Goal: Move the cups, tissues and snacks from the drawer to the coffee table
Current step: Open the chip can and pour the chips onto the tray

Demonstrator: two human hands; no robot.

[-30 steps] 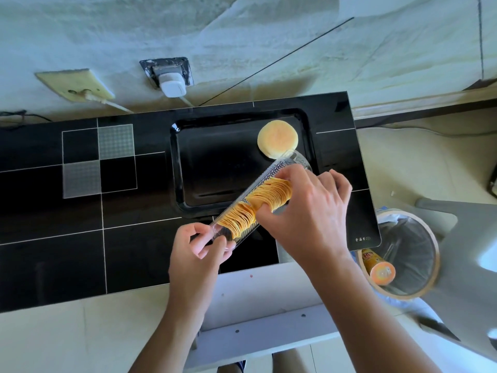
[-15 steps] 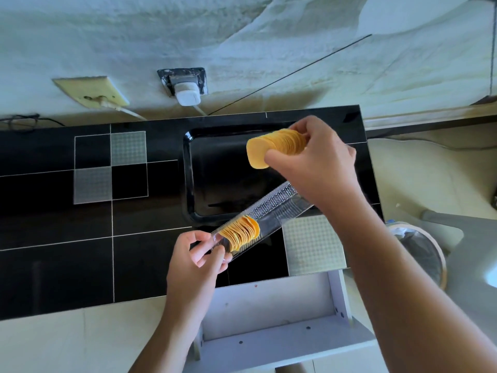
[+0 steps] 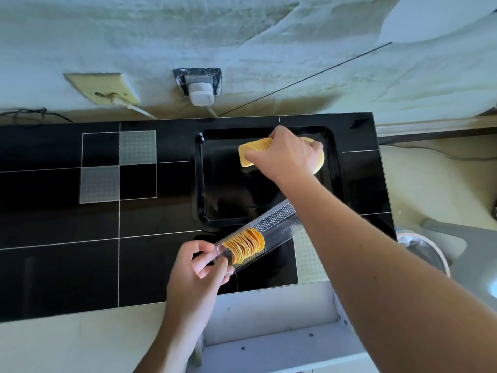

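My right hand (image 3: 285, 154) grips a stack of yellow crisps (image 3: 252, 150) low over the far right corner of a black tray (image 3: 215, 208), right on top of a crisp pile (image 3: 318, 164) lying there. My left hand (image 3: 199, 267) holds the near end of a clear plastic crisp sleeve (image 3: 277, 228), tilted over the black coffee table (image 3: 67, 251). A short stack of crisps (image 3: 246, 247) sits in the sleeve's near half; its far half is empty. The white drawer (image 3: 269, 319) stands pulled out below the table's front edge.
Two wall sockets, one with a white plug (image 3: 200, 90), sit behind the table. A round bin (image 3: 422, 254) with a clear liner stands on the floor at the right, beside a grey chair (image 3: 470, 254). Pale floor runs along the table's near side.
My right hand pulled a stack of crisps out of the sleeve, lifted it and brought it down onto the pile in the tray. The left hand kept holding the sleeve.
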